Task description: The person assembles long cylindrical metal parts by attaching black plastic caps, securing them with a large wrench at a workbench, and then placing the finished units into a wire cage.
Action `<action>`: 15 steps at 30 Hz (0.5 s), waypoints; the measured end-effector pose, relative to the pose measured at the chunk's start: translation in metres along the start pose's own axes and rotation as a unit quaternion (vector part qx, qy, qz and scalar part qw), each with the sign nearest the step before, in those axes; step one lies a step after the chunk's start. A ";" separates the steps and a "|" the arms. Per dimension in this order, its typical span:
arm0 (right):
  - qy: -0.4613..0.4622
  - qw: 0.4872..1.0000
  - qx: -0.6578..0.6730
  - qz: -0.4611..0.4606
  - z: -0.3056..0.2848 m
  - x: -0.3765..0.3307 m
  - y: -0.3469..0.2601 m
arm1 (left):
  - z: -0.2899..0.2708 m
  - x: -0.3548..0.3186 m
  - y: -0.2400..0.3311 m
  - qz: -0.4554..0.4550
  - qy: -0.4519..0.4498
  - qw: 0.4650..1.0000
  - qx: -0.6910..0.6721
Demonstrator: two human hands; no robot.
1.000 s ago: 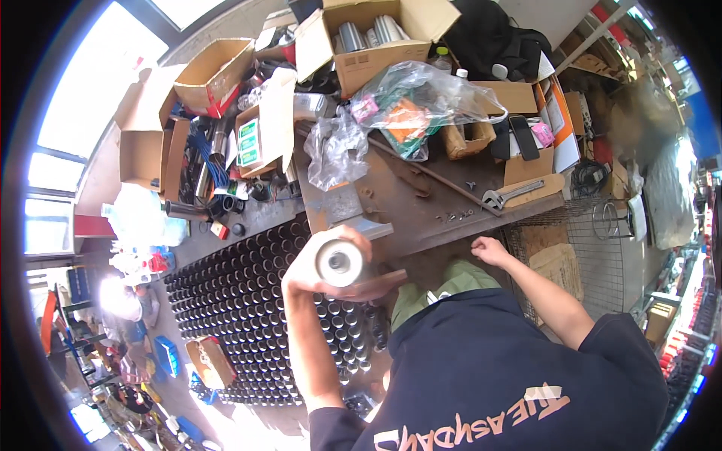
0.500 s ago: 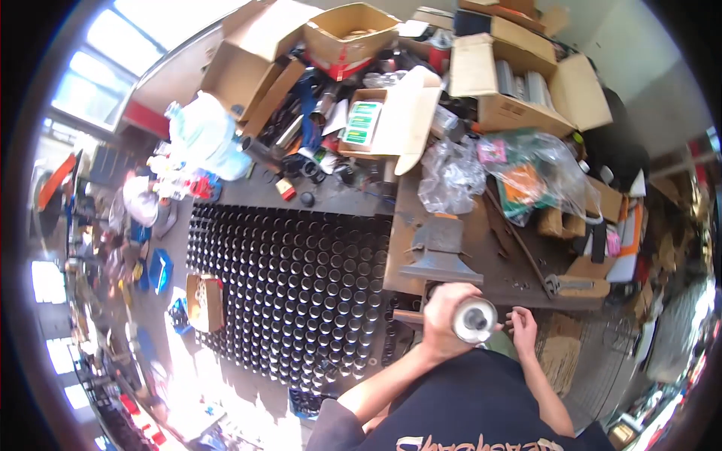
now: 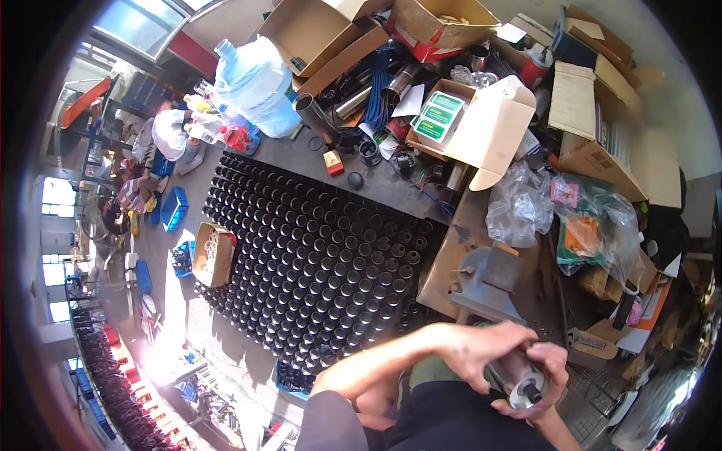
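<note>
Head view shows us holding a short metal cylinder low at the right, just over the near edge of the workbench, with our left hand clenched around its upper body and our right hand cupped under its silvery end face. Just beyond our hands stands a grey bench vise, and near it lie a crumpled clear plastic bag and an open cardboard box. To our left, a wide field of upright black tubes covers the floor, with a big blue water bottle behind it.
</note>
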State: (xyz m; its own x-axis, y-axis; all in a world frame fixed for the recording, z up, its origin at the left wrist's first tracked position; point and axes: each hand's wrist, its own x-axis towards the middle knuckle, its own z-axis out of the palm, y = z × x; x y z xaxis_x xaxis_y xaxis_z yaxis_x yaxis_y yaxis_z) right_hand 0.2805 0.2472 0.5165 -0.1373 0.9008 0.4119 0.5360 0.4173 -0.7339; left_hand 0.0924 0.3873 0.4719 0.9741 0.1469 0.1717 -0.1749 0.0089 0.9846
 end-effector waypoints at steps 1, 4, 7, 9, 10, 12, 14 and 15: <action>-0.008 1.000 0.007 0.026 0.004 0.002 -0.005 | -0.035 -0.013 -0.009 -0.070 -0.006 0.998 0.009; 0.032 0.997 0.059 0.032 0.023 -0.006 0.002 | -0.143 -0.046 -0.094 -0.169 0.380 0.903 -0.108; 0.099 0.989 0.110 -0.027 0.041 -0.026 0.016 | -0.243 -0.120 -0.231 -0.371 0.619 0.634 0.278; 0.130 0.982 0.131 -0.045 0.053 -0.040 0.020 | -0.290 -0.154 -0.277 -0.403 0.674 0.541 0.300; 0.142 0.981 0.127 -0.045 0.056 -0.035 0.015 | -0.308 -0.153 -0.278 -0.427 0.674 0.534 0.279; 0.117 0.984 0.130 -0.014 0.048 -0.025 0.012 | -0.337 -0.140 -0.281 -0.490 0.641 0.513 0.294; 0.081 0.987 0.135 0.008 0.038 -0.014 0.008 | -0.352 -0.130 -0.294 -0.574 0.586 0.498 0.281; 0.099 0.986 0.133 0.021 0.043 -0.021 0.004 | -0.358 -0.134 -0.299 -0.590 0.577 0.501 0.259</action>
State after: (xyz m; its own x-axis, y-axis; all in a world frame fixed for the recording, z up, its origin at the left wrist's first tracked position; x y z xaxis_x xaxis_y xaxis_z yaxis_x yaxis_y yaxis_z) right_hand 0.2494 0.2351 0.4816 0.0594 0.8876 0.4567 0.2963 0.4212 -0.8572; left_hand -0.0366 0.7189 0.1419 -0.4290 0.8191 -0.3809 0.7777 0.5494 0.3056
